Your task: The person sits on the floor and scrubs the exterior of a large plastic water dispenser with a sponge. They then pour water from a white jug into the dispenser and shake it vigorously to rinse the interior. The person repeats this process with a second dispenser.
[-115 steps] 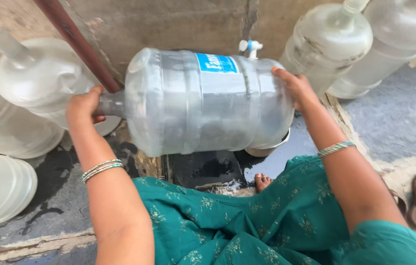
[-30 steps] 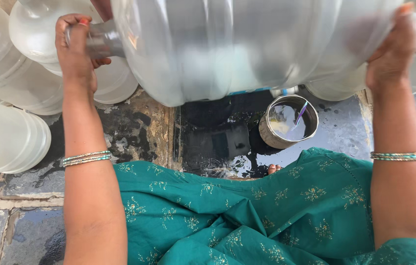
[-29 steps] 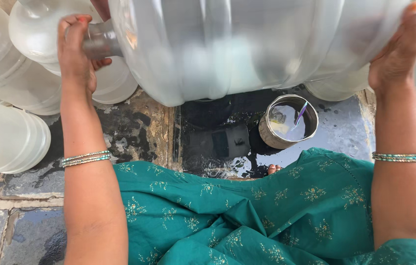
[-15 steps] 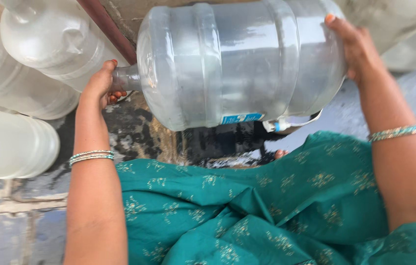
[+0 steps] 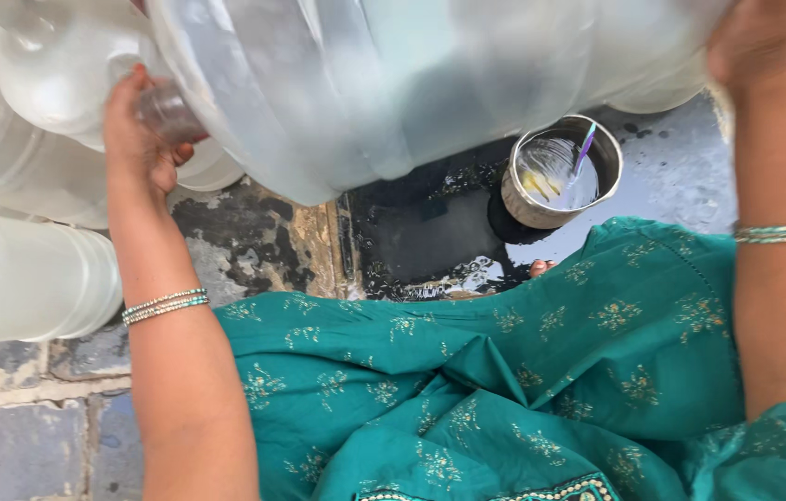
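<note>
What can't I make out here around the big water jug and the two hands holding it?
Head view only:
- Big water jug: its top and base are cut off by the upper edge.
- Jug mouth: covered by the left hand, so capped or open is unclear.
- Right hand: fingers cut off by the edge, its grip is unclear.
- Metal pot: contents too small and glary.

- One large clear water jug (image 5: 412, 83) held up
- At least three more empty jugs (image 5: 22, 278) at left, partly cropped
- One steel pot (image 5: 555, 181)
- Two hands: left hand (image 5: 138, 139), right hand (image 5: 755, 42)
</note>
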